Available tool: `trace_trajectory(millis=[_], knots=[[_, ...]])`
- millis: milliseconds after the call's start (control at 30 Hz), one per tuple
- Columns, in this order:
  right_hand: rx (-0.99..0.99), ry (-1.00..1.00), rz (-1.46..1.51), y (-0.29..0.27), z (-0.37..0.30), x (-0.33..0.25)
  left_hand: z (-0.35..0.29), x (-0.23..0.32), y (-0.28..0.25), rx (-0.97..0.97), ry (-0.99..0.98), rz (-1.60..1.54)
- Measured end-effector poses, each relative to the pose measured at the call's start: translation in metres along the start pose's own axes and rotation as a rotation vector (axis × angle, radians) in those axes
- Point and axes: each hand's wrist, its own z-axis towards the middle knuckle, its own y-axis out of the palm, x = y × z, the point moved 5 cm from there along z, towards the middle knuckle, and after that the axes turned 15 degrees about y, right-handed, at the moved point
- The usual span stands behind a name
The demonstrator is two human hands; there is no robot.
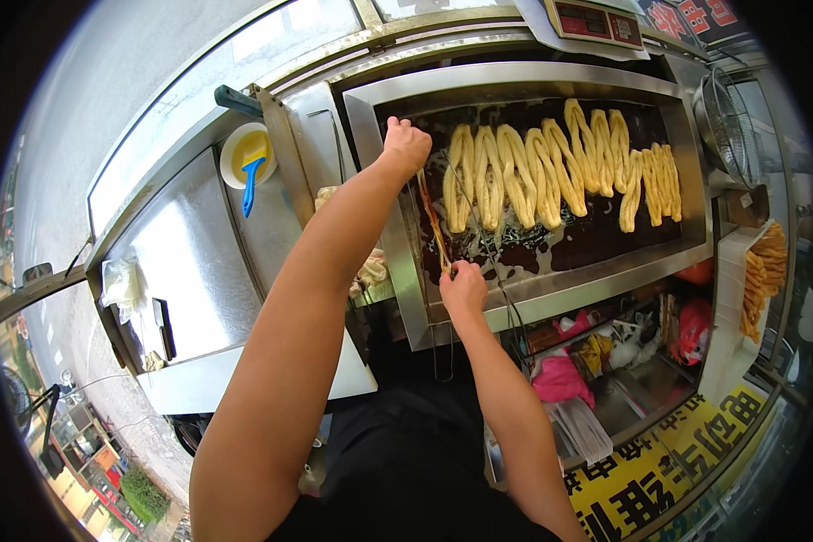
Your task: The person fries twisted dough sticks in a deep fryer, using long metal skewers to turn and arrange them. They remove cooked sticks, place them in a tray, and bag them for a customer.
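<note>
A long, thin reddish-brown strip (434, 222) runs between my two hands at the left end of the fryer (560, 72); I cannot tell what it is made of. Closed fingers of my left hand (407, 144) are at its far end. At the near end, my right hand (463, 287) pinches it close to the fryer's front rim. To the right of both hands, several pale yellow folded dough sticks (508, 172) float side by side in dark, bubbling oil. Thin metal wires (506, 294) cross the oil and front rim beside my right hand.
On the left, a blue-handled brush (251, 181) rests in a white bowl (231, 155) beside a metal worktop (176, 239). A scale (596, 24) stands behind the fryer. At right are a wire strainer (730, 122) and browned fried sticks (761, 275) in a white tray.
</note>
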Motion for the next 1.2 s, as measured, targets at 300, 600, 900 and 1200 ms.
trace_trajectory(millis=[300,600,900,1200], knots=[[-0.221,0.257,0.417,-0.031,-0.153,0.121,-0.178,0.046,-0.109,0.435,-0.152,-0.933],[-0.848,0.545,1.057,0.0,-0.174,0.1,-0.314,0.26,0.048,0.076,-0.642,-2.165],[-0.7,0.429,0.784,-0.074,-0.168,0.075,-0.276,0.264,0.001,0.498,-0.558,-2.371],[-0.109,-0.132,-0.311,-0.127,-0.08,0.119,-0.373,0.301,-0.006,0.249,-0.806,-1.647]])
